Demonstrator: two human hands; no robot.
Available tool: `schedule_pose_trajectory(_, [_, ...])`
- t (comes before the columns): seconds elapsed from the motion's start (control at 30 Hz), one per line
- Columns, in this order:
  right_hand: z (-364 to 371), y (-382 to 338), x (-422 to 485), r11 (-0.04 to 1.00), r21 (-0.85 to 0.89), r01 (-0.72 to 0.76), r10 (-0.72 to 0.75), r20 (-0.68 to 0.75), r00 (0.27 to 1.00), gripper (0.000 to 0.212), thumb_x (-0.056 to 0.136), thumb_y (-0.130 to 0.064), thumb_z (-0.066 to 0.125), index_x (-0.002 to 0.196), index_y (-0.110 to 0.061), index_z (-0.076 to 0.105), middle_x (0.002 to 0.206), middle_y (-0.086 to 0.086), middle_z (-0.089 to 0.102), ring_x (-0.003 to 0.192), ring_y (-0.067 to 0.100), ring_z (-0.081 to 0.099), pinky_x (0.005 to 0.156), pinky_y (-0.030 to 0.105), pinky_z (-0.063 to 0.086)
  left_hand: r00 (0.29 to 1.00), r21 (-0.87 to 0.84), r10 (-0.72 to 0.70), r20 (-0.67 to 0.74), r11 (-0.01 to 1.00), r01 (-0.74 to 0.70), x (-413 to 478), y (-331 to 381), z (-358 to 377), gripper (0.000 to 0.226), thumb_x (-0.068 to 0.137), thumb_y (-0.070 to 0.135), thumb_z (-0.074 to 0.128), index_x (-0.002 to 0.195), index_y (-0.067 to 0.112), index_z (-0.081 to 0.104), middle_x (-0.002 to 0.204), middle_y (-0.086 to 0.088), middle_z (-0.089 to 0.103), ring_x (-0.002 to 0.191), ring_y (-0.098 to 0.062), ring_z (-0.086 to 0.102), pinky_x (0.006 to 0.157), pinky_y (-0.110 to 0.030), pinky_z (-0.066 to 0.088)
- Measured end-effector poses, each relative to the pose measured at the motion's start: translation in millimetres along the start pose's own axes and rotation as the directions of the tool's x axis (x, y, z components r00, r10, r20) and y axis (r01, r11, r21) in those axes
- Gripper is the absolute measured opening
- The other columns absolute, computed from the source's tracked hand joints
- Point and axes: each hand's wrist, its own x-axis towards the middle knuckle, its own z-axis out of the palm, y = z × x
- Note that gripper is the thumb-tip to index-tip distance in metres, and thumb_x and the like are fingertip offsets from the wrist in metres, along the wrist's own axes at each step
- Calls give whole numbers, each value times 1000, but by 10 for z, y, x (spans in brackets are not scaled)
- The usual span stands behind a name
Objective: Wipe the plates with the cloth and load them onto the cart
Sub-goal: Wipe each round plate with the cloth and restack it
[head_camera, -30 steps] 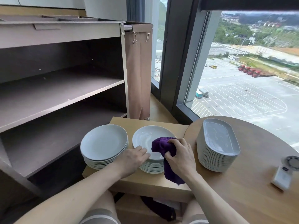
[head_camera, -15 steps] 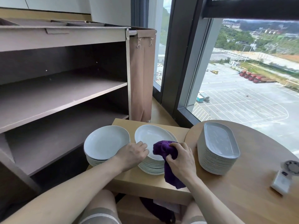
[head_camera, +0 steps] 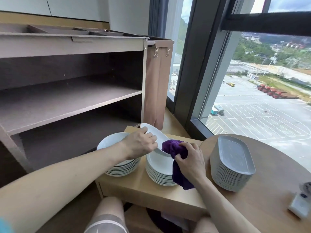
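Note:
My left hand grips a white round plate by its near rim and holds it tilted above the middle stack of white plates. My right hand grips a purple cloth bunched against the lifted plate's lower edge, with the cloth's tail hanging down past the stack. A second stack of white round plates sits to the left, partly hidden by my left forearm. The brown cart with bare shelves stands at the left.
A stack of grey oval plates stands on the round wooden table at the right. A small white device lies near the table's right edge. The round plates rest on a low wooden stand. A tall window lies behind.
My left hand has lifted the top plate off the middle stack and tilted it up. My right hand with the cloth stays against the plate. The view has shifted closer.

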Motion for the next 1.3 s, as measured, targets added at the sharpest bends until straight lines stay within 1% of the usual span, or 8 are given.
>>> schedule_pose_trajectory(0.13, [82,-101,47,999,46,-8,9,-14,1000,40,88,-26,69,128,-28,64,117,-8,55,107,13,46,89,33,40,999,31,6,31,999,-7,-284,-206,7,22,77,1,68,71,22,61,67,2,53,56,-18,51,61,-31,44])
schedule_pose_trajectory(0.43, [282,-230,76,992,120,-40,40,3,999,36,88,-25,69,123,-29,65,111,-10,54,110,20,52,96,43,47,959,87,-266,100,962,258,-992,-361,33,31,75,-9,39,65,14,59,61,-2,49,48,-20,45,53,-31,35])
schedule_pose_trajectory(0.6, [365,-277,52,989,129,-76,73,31,997,39,87,-24,69,125,-27,66,115,-6,56,111,19,51,95,38,42,908,24,-390,155,920,391,-1262,-212,100,21,68,-7,52,66,12,62,60,-3,49,49,-20,47,48,-30,37])
schedule_pose_trajectory(0.73, [383,-286,6,995,88,-55,53,21,998,37,88,-22,69,125,-25,67,115,-5,57,102,12,44,89,28,30,879,-65,-410,244,897,436,-1368,-28,161,23,57,-5,74,68,13,66,63,-3,53,51,-20,51,47,-30,39])
schedule_pose_trajectory(0.9, [377,-284,-19,993,104,-61,60,12,998,37,88,-21,70,126,-22,68,119,-2,60,105,14,45,89,30,33,839,-117,-424,342,866,486,-1313,165,235,26,55,2,86,68,15,68,63,-2,56,52,-20,55,48,-29,40])
schedule_pose_trajectory(1.1, [403,-334,-3,994,102,-36,35,9,999,37,87,-24,70,124,-27,67,113,-9,55,105,15,45,90,31,31,779,-107,-381,498,864,491,-1328,356,381,18,85,5,62,93,19,67,86,1,61,74,-19,60,63,-31,34])
schedule_pose_trajectory(1.23, [445,-335,-11,996,77,-34,33,16,999,36,88,-25,70,124,-27,67,110,-9,53,105,14,43,88,31,32,791,-98,-355,499,883,458,-1286,360,391,15,75,8,73,80,21,69,77,2,60,65,-17,59,60,-30,31])
schedule_pose_trajectory(1.3, [459,-318,-32,996,82,-40,37,38,999,36,87,-24,69,124,-26,67,111,-8,54,107,16,46,88,34,36,772,-117,-342,536,876,469,-1261,404,450,19,87,5,61,97,20,67,92,0,62,81,-20,61,68,-32,32])
